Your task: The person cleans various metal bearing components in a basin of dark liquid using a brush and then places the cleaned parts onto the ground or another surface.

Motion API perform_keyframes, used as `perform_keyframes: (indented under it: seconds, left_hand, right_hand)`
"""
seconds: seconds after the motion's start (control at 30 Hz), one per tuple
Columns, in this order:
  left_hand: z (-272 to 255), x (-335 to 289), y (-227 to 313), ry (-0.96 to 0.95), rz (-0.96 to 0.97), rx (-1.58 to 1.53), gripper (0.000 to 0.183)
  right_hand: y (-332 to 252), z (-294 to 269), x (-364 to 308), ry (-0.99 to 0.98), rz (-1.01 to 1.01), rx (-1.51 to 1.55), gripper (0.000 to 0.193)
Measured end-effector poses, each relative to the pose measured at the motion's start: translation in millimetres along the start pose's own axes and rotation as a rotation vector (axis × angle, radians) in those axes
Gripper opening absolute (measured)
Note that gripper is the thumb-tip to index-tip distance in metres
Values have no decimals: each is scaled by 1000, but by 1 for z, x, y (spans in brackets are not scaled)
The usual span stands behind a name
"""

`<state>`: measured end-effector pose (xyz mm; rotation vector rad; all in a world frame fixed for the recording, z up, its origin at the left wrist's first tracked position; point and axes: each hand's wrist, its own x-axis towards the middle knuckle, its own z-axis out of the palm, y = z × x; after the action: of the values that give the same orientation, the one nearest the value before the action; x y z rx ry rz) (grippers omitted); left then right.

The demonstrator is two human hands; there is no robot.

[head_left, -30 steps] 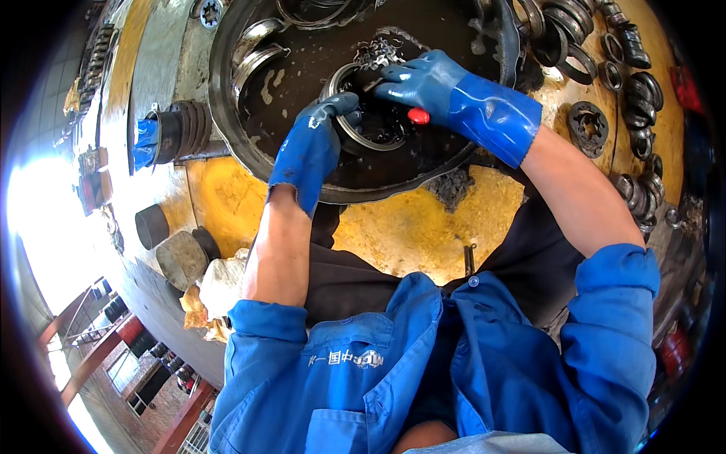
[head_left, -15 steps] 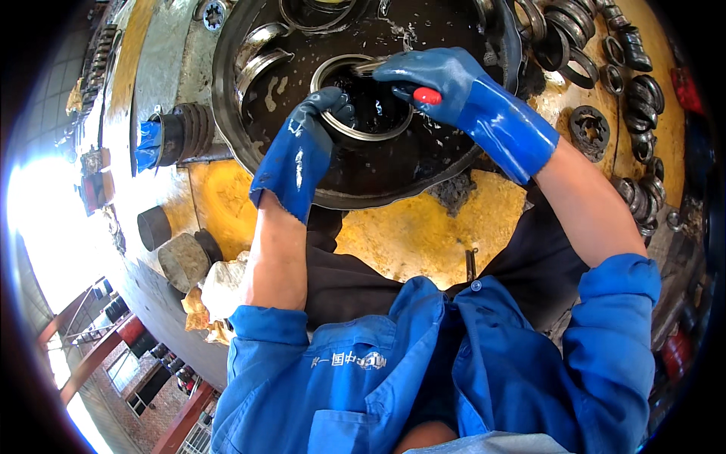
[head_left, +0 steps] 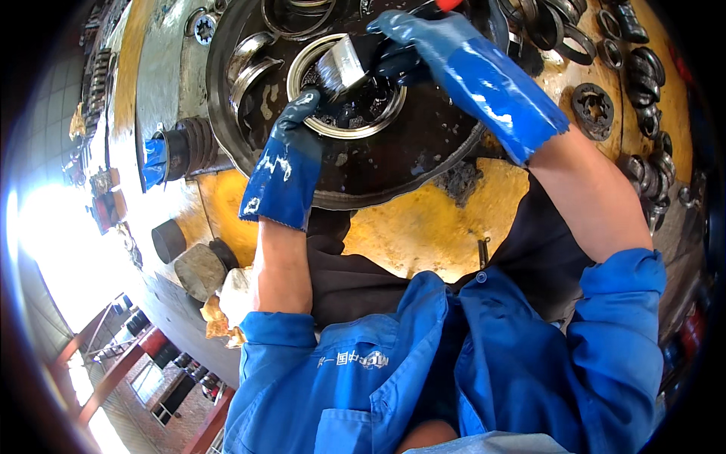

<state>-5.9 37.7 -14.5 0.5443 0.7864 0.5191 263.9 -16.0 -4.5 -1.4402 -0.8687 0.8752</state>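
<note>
A wide metal ring [head_left: 352, 133] is held over dark liquid in a big round black basin [head_left: 218, 113]. My left hand [head_left: 286, 151], in a wet blue rubber glove, grips the ring's near-left rim; some of its fingers are hidden behind the rim. My right hand [head_left: 431, 47], gloved the same way, is closed around a flat brush [head_left: 346, 63] at the ring's upper right. The brush's broad pale head lies across the ring's opening, against or just above the far-left inner side. Its red handle end shows beyond my right hand.
More metal rings [head_left: 252, 76] lie inside the basin at left and at the far side. Dark rings [head_left: 578, 45] and a toothed disc [head_left: 592, 111] sit to the right on a yellow surface [head_left: 423, 231]. A ribbed cylinder [head_left: 193, 147] and round blocks [head_left: 200, 271] stand at left.
My right hand has lifted and turned, bringing the brush head into plain view over the opening; the red handle end swung away from me. The ring and my left hand shifted slightly left in view.
</note>
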Motion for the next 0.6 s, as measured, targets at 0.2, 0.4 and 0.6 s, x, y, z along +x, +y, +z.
perform_keyframes:
  seconds: [0.2, 0.4, 0.6]
  left_hand:
    - [-7, 14, -9, -191, 80, 409, 37]
    - [30, 23, -6, -43, 16, -140, 63]
    - [3, 22, 11, 83, 69, 1, 47]
  right_hand:
    - [-1, 9, -9, -50, 71, -14, 21]
    - [-6, -7, -7, -257, 56, -85, 20]
    - [-20, -15, -3, -567, -42, -311, 21]
